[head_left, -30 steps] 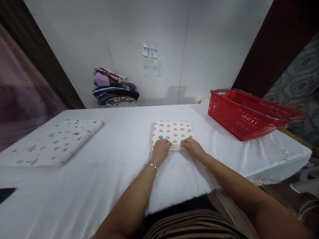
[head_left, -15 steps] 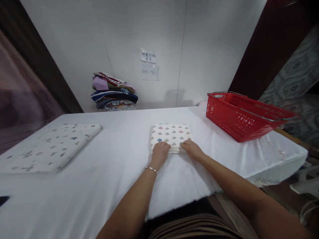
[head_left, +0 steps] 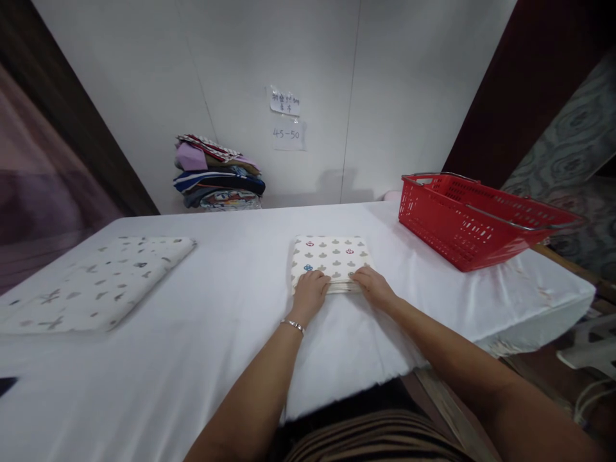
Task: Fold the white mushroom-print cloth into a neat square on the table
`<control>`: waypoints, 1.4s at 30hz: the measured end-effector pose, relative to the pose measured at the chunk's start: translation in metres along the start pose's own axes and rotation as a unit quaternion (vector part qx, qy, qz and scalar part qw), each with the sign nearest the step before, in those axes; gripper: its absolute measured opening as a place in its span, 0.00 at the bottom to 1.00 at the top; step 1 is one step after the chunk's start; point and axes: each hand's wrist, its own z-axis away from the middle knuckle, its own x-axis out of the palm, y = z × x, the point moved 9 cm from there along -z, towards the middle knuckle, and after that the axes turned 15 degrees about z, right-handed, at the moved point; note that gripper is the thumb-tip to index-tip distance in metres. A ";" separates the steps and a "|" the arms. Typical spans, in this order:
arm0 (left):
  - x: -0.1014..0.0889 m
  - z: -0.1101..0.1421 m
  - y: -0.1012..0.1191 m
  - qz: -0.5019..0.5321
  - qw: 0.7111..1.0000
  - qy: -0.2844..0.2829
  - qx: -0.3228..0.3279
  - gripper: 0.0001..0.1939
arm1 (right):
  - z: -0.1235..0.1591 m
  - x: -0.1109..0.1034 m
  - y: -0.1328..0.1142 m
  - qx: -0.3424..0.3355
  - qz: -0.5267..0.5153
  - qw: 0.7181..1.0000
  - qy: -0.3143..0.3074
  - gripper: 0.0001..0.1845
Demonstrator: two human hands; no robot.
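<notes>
One left hand [head_left: 310,294], one right hand [head_left: 375,287] pinch folded cloth [head_left: 333,255] by lower edge, mid-frame. Red basket [head_left: 440,226] at right.

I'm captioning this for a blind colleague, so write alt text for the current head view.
A person's left hand and right hand hold the near edge of a folded patterned cloth on a white-covered table. Another folded cloth lies leftward; a red basket stands rightward.
</notes>
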 end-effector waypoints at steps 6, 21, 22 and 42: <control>0.001 0.000 -0.002 -0.003 1.000 0.002 -0.005 0.10 | -0.002 -0.002 0.001 0.007 -0.023 1.000 -0.009 0.14; -0.003 -0.002 0.003 -0.009 1.000 0.026 0.004 0.10 | -0.012 0.004 -0.003 0.009 -0.021 0.998 -0.062 0.10; -0.005 -0.002 0.004 -0.005 0.999 0.038 0.009 0.09 | -0.012 0.004 -0.002 0.015 -0.025 0.998 -0.064 0.10; -0.004 -0.002 0.014 -0.061 0.997 0.032 0.020 0.09 | -0.011 0.004 -0.003 0.010 -0.026 0.997 -0.066 0.11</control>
